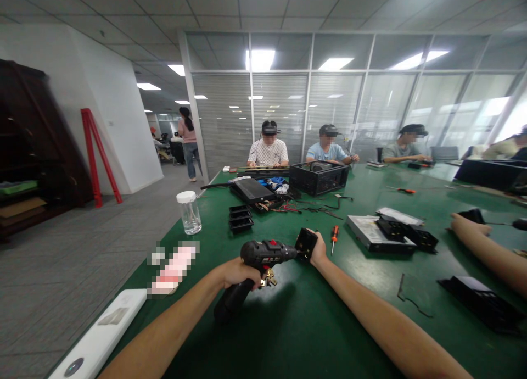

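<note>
Judging drill (269,251) heavy, I favour its handle (234,302); left grip (244,273) wraps that; right grip (318,250) pinches box (305,244), likely light, stiff.

Ahead of me, beyond the green surface (296,338), a pale-framed glass partition (280,110) spans the room, bright rectangular lights (336,64) showing in its upper panes (290,49). A tiled ceiling (218,3) hangs overhead. To my left stand a white wall (123,137) and a dark cabinet (28,126) on grey floor (140,214).
</note>
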A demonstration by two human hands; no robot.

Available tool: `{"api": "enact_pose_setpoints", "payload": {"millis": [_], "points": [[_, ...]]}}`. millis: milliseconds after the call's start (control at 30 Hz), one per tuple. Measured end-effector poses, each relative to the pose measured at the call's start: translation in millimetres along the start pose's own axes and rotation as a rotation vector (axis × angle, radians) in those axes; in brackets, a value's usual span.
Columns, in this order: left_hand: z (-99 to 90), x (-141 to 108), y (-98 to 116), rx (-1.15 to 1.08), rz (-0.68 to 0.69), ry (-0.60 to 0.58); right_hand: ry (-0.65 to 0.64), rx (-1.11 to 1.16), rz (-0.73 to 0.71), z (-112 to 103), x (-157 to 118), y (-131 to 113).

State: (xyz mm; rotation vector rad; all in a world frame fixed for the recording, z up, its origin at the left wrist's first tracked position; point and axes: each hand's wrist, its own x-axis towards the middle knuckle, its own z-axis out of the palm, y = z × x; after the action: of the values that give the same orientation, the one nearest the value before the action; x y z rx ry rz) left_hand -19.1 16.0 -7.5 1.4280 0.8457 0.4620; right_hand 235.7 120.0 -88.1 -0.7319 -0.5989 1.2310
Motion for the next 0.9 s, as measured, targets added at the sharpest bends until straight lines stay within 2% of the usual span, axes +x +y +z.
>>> {"api": "enact_pose_setpoints", "payload": {"millis": [300, 900], "points": [[-0.6, 2.0, -2.8, 0.016, 0.034, 0.000, 0.047, 0.006, -0.004, -2.8, 1.9, 3.3], [0.8, -0.7, 1.7, 0.017, -0.011, 0.005, 0.012, 0.017, 0.033, -6.2, 6.7, 6.1]]}}
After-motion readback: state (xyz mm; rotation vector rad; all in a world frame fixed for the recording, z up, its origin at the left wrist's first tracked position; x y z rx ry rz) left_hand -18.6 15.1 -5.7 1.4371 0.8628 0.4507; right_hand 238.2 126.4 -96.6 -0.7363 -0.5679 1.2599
